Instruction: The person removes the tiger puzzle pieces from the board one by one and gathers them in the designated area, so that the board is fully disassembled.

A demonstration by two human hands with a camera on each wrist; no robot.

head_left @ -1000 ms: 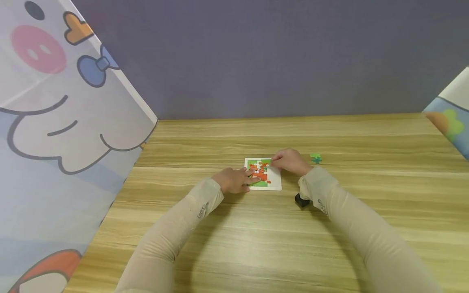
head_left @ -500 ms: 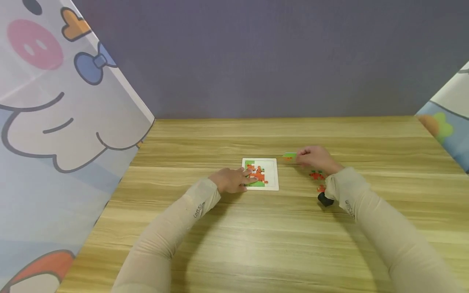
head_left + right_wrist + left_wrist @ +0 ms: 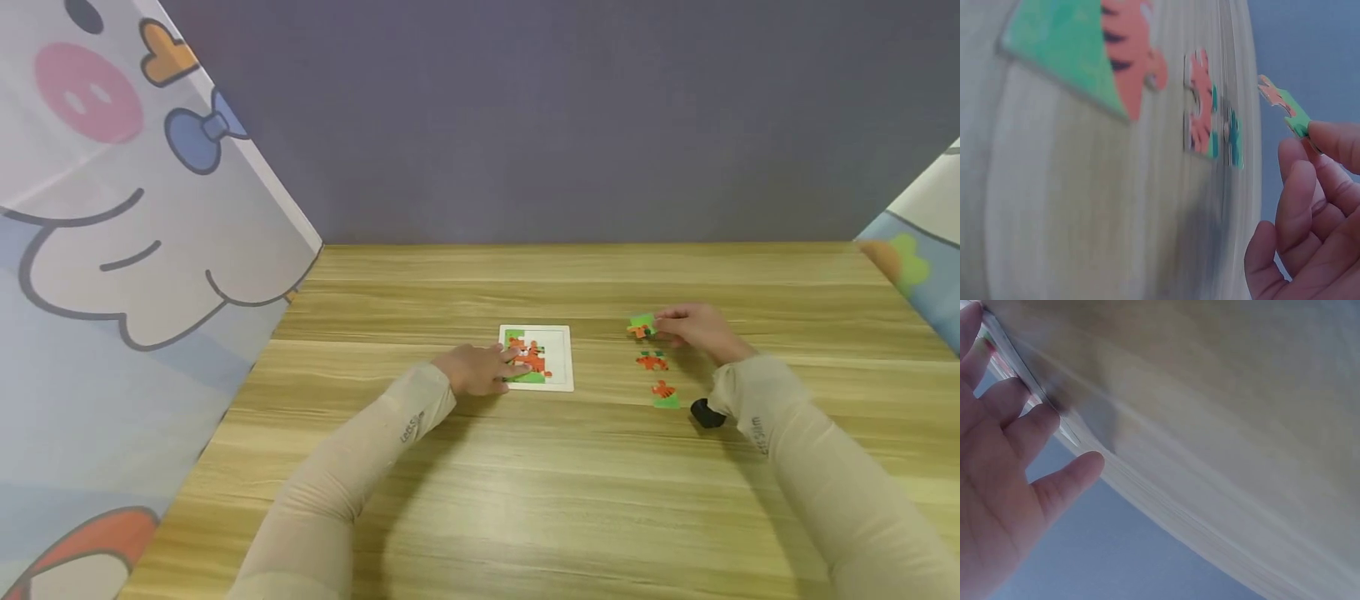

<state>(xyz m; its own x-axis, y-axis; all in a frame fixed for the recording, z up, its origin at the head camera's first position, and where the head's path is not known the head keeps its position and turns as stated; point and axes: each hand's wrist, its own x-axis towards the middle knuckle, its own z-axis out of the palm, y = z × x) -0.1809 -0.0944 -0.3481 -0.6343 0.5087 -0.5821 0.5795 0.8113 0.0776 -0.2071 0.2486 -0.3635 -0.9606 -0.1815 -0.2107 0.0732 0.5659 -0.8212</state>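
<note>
A white-framed jigsaw board (image 3: 558,383) lies on the table, its left part filled with green and orange striped-animal pieces and its right side bare white. My left hand (image 3: 476,369) rests on the board's left side with fingers spread and straight; in the left wrist view the fingertips (image 3: 1044,415) lie along its edge. My right hand (image 3: 701,327) pinches an orange and green puzzle piece (image 3: 1288,106) between thumb and fingers, raised above the table. Below it lie loose pieces: an orange one (image 3: 652,362), an orange and green one (image 3: 665,395), and a green one (image 3: 1236,140).
The wood-grain table (image 3: 525,500) ends at a grey-blue wall (image 3: 562,125) behind. A cartoon-printed panel (image 3: 165,333) stands along the left, with another (image 3: 911,258) at the right. A black device (image 3: 707,413) sits at my right wrist.
My right hand has moved right from the board's upper right corner, carrying the puzzle piece to the loose pieces, which its arm had partly covered. My left hand stays on the board.
</note>
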